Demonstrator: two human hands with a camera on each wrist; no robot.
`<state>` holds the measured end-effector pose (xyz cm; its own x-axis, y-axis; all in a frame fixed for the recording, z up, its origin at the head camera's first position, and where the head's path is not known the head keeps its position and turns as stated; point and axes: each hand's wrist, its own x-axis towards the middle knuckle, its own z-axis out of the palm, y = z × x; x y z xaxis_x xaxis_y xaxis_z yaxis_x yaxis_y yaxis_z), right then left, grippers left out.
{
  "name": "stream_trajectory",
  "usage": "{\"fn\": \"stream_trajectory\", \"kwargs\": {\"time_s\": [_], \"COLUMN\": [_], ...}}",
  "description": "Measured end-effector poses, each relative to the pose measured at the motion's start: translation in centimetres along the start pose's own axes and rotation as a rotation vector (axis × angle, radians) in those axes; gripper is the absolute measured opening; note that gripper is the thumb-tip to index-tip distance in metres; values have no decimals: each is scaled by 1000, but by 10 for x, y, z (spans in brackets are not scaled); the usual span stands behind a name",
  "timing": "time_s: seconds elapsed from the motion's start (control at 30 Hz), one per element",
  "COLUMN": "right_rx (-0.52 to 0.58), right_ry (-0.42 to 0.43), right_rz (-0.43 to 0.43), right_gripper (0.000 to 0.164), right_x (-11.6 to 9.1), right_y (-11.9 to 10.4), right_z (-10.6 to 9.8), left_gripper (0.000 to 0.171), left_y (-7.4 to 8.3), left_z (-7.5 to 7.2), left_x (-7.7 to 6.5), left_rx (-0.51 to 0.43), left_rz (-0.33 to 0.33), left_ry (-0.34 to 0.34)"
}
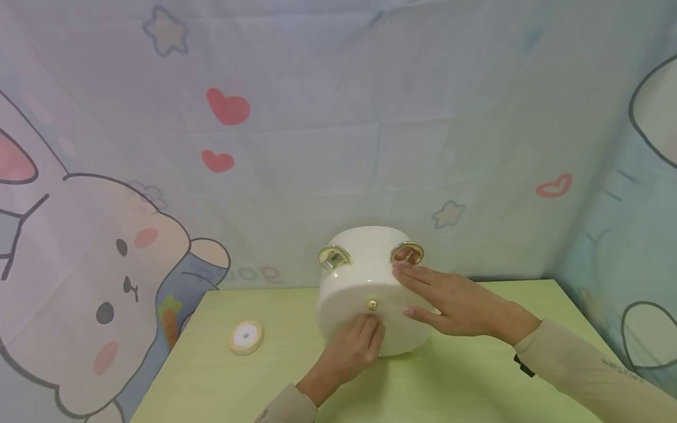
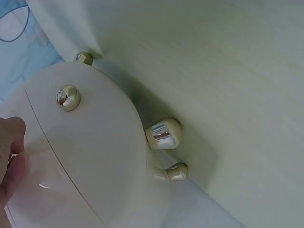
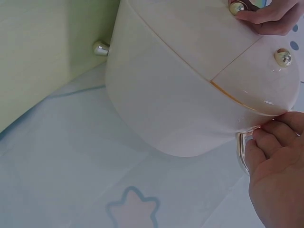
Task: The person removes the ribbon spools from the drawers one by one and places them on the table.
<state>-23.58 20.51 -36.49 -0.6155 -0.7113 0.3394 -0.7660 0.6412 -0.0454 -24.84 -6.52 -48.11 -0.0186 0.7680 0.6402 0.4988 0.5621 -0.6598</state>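
Observation:
A white rounded box (image 1: 338,299) with gold seam lines and round gold knobs stands on the table. Thumb and fingers of my left hand (image 1: 351,349) pinch a lower gold knob (image 3: 237,7) on its front, seen in the right wrist view. Another gold knob (image 1: 372,304) sits above that hand, untouched. My right hand (image 1: 457,302) lies along the box's upper right side, fingers straight. Its fingertips touch the box beside a gold handle (image 3: 241,149). A second gold handle (image 1: 334,257) is on the left of the top. Gold feet (image 2: 164,134) show in the left wrist view.
A small cream roll (image 1: 245,348) with a white centre lies left of the box on the green-covered table (image 1: 211,388). Behind the table hangs a pale cloth (image 1: 370,147) printed with hearts, stars and a rabbit.

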Motion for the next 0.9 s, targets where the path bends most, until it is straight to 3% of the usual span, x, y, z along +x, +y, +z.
{"fn": "stream_trajectory", "kwargs": {"time_s": [0.5, 0.9], "right_rx": [4, 12], "right_ry": [-24, -30], "right_rz": [8, 23], "right_gripper": [71, 74], "right_x": [3, 1], "right_y": [0, -1], "right_z": [-1, -2], "left_gripper": [32, 33], "left_y": [-1, 5], "left_z": [-2, -14], "left_x": [0, -2], "left_rx": [-11, -46], "left_rz": [-4, -4], "left_ry": [-6, -24]}}
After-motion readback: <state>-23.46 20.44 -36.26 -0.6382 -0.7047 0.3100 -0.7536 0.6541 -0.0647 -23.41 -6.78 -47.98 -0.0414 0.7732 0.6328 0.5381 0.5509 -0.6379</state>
